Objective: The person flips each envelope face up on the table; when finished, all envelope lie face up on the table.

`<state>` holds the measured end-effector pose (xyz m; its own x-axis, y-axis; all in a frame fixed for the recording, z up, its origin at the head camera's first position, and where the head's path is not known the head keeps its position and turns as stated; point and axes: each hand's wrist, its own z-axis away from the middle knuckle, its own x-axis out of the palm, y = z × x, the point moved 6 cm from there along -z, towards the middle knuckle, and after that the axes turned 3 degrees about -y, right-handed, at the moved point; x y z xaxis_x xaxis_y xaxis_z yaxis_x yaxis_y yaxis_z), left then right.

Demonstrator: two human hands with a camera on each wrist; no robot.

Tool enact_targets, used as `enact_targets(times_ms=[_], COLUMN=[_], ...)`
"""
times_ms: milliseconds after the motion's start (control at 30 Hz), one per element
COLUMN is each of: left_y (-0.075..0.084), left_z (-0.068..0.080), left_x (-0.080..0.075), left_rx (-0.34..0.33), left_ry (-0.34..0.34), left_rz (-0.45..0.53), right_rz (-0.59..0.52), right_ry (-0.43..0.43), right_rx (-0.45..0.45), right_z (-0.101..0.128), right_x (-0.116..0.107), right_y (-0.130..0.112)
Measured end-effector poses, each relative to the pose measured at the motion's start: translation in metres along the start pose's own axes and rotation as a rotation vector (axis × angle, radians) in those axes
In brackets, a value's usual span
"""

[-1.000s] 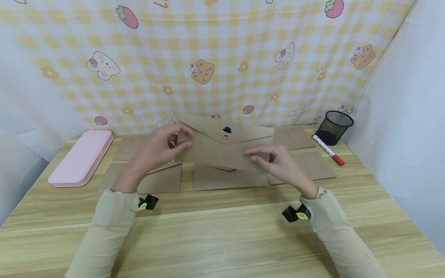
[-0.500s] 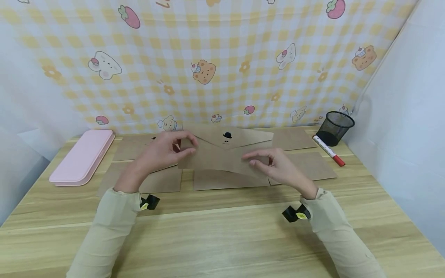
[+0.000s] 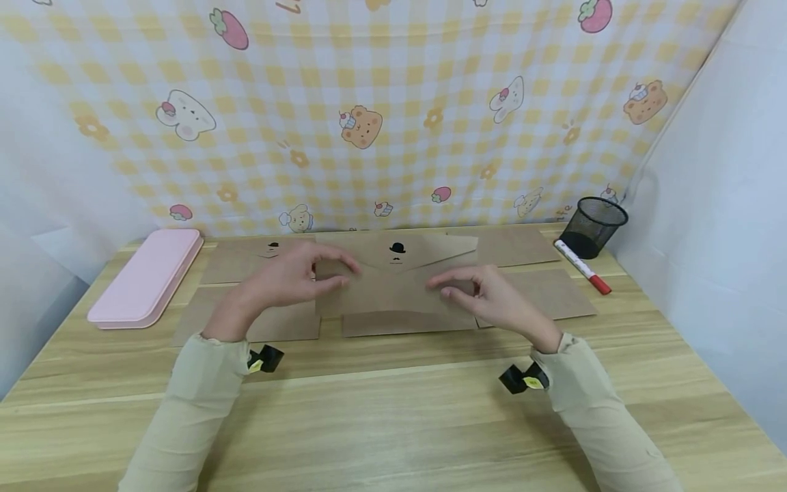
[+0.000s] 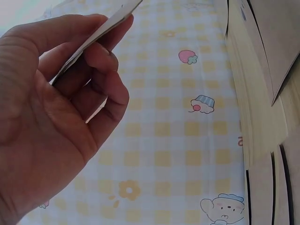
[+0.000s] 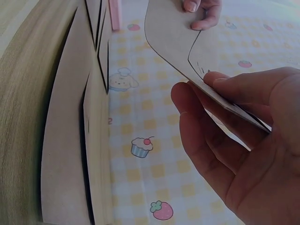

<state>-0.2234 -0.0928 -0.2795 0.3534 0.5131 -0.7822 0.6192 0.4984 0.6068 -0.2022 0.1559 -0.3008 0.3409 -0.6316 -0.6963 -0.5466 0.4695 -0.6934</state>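
Currently in hand: a brown envelope (image 3: 393,290), its flap (image 3: 427,246) folded down, is held toward the back of the tabletop (image 3: 393,417); whether its lower edge touches anything is unclear.
Left hand (image 3: 292,277): thumb and curled fingers pinch the left end, closed to the thickness of the paper.
Right hand (image 3: 488,294): thumb above and fingers below, it grips the opposite end just as narrowly.
Good handling: both hands probably do best with a light, equal pinch, level end to end, since thin paper seems likely to bow or crease if squeezed.
Clearance: another envelope (image 3: 406,324) shows below the lower edge, so any shift is best kept slow and straight, lest it be nudged.
Flanks: two left envelopes (image 3: 285,326) and two right envelopes (image 3: 553,290) lie on either side.
Far right: a red-capped marker (image 3: 581,266) lies beside a mesh cup (image 3: 593,225).
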Motion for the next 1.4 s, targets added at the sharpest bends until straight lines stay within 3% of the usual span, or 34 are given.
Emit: enact_targets(times_ms=[433, 967, 1100, 1400], left_y=[-0.002, -0.005, -0.007, -0.001], left_z=[0.000, -0.003, -0.005, -0.022], left_x=[0.003, 0.004, 0.001, -0.010], left_rx=[-0.051, -0.044, -0.078, -0.047], left_ry=[-0.059, -0.015, -0.063, -0.141], left_rz=[0.021, 0.017, -0.018, -0.094], right_rz=[0.013, 0.039, 0.099, 0.174], right_ry=[-0.016, 0.008, -0.019, -0.053], right_rx=[0.012, -0.001, -0.050, -0.059], right_z=[-0.002, 0.001, -0.003, -0.014], right_x=[0.003, 0.000, 0.002, -0.007], right_y=[0.000, 0.000, -0.002, 0.005])
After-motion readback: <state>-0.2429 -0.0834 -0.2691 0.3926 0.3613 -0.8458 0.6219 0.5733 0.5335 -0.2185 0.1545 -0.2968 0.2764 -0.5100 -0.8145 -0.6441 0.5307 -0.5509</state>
